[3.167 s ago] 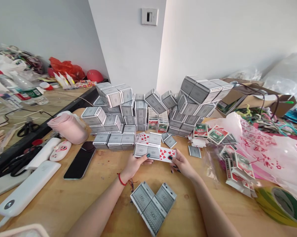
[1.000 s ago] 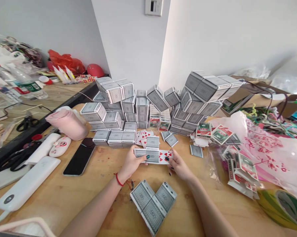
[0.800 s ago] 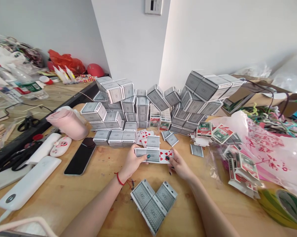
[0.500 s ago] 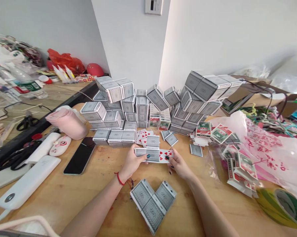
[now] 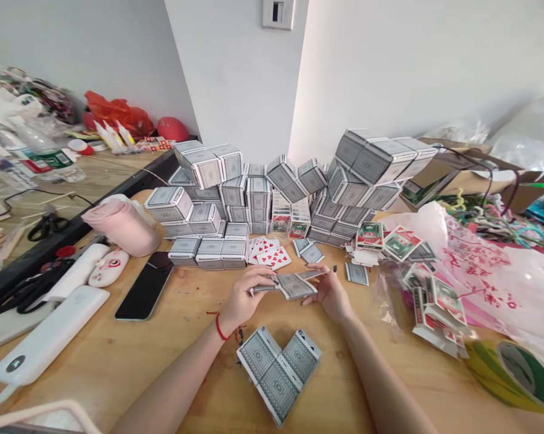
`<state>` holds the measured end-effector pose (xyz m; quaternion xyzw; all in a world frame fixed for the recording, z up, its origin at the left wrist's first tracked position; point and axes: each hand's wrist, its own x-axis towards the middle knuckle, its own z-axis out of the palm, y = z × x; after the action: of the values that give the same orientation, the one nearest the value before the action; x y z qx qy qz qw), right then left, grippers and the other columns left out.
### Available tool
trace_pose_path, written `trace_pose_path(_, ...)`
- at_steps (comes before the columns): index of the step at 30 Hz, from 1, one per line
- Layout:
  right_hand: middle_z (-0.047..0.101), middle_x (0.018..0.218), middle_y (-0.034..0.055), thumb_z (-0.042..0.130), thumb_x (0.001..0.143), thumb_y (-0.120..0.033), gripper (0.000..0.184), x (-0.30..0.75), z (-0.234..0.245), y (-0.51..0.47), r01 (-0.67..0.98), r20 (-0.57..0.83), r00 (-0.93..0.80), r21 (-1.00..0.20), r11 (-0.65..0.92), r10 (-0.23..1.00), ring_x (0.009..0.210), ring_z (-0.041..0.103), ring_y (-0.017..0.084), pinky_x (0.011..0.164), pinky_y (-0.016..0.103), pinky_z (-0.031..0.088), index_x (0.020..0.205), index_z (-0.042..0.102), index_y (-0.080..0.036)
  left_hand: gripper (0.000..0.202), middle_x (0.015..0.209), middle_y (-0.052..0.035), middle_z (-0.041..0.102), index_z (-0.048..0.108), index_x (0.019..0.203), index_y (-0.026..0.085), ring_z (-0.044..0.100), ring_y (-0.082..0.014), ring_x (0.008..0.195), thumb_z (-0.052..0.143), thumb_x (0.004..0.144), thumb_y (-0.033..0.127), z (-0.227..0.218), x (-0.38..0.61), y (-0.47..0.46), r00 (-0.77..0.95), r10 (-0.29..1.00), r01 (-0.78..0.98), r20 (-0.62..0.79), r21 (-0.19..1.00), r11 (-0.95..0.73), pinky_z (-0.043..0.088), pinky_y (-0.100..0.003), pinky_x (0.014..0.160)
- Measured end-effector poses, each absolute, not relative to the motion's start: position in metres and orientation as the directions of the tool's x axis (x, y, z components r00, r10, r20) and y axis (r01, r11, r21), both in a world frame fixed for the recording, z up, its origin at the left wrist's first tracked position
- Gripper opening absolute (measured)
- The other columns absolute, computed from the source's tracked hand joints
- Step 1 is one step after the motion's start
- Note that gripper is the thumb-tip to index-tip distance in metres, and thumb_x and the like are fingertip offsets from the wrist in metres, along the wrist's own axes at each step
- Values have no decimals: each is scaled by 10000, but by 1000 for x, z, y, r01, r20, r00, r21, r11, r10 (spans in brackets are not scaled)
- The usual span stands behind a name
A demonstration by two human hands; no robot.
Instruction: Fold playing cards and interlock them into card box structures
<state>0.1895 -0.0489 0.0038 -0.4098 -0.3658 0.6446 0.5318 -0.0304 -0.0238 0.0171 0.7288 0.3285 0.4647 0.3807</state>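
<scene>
Above the middle of the table, my two hands hold a small joined piece of grey-backed playing cards [image 5: 294, 286], tilted nearly flat. My left hand [image 5: 248, 295] pinches its left end between thumb and fingers. At the far end, the fingers and thumb of my right hand [image 5: 335, 295] grip the right side. A heart shape of folded playing cards [image 5: 278, 375] lies nearer to me, between my forearms. Just beyond the hands, loose red heart cards [image 5: 272, 256] lie face up, with a few small folded cards [image 5: 308, 249] to their right.
Stacked card blocks [image 5: 222, 244] stand along the back. To the left are a phone [image 5: 144, 286], a white power bank [image 5: 50, 334] and a pink roll [image 5: 122, 224]. On the right lie opened card boxes [image 5: 444, 313], a plastic bag [image 5: 489, 271] and yellow-green tape [image 5: 516, 374].
The joined card piece has been tipped from facing me to nearly flat, so its red heart face no longer shows. My right hand has turned and shifted slightly right.
</scene>
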Motion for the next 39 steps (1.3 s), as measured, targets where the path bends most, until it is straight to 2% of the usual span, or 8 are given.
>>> trace_pose_path(3,606,755,23,489,733,-526,427,192,5,-48,-434,-175,-75,-881,-190,982,558,591,154,452,269,485,1045,441,-238,207,1111,-56,531,652,809,235,447,-208,1101,514,751,93,20,-30,-26,386,768,211,511,761,-613,362,-421,947)
trace_pose_path(7,588,557,-32,615,702,-302,591,192,2,-48,-390,-149,-23,-909,-146,989,442,547,119,424,218,451,1213,326,-236,432,1313,-64,333,575,1054,248,317,-241,1219,493,689,31,21,-30,-29,414,813,246,409,810,-533,261,-445,1025)
trace_pose_path(10,574,502,-43,586,726,-307,668,192,1,-49,-375,-119,-9,-920,-114,993,422,543,125,413,223,452,1291,239,-219,683,1349,-74,288,404,1240,239,242,-267,1262,500,604,9,21,-30,-31,429,846,102,316,914,-393,161,-466,1059)
trace_pose_path(13,584,512,-41,582,729,-310,709,190,3,-50,-371,-109,6,-923,-99,994,439,562,132,445,250,483,1313,190,-220,780,1342,-68,328,241,1319,271,334,-252,1217,516,625,47,19,-29,-29,376,908,-149,184,979,-136,293,-431,1001)
trace_pose_path(16,604,545,-34,585,727,-313,719,187,5,-52,-352,-118,-19,-929,-117,993,471,591,146,471,278,507,1306,164,-238,745,1221,-65,478,229,1319,300,511,-212,1041,539,671,102,16,-28,-26,322,946,-305,-42,941,145,437,-359,840)
trace_pose_path(21,621,620,-32,620,695,-325,659,185,4,-52,-299,-133,-36,-944,-138,990,522,624,173,457,297,524,1211,214,-270,529,963,-76,629,522,1127,173,596,-171,818,649,614,142,14,-25,-23,382,887,-348,-260,848,399,459,-285,724)
trace_pose_path(31,622,600,-22,593,718,-419,350,185,-5,-48,-194,-165,-132,-963,-188,978,429,581,116,364,198,468,890,375,-205,390,888,-87,664,626,906,111,615,-158,730,714,530,164,14,-22,-21,234,929,-201,-287,920,335,478,-278,680)
trace_pose_path(39,645,589,-7,593,723,-403,313,187,-6,-49,-226,-137,-135,-960,-165,981,394,572,115,350,200,447,835,382,-202,351,797,-69,676,640,858,115,617,-151,681,711,516,146,14,-16,-22,167,940,-166,-298,931,325,481,-271,654)
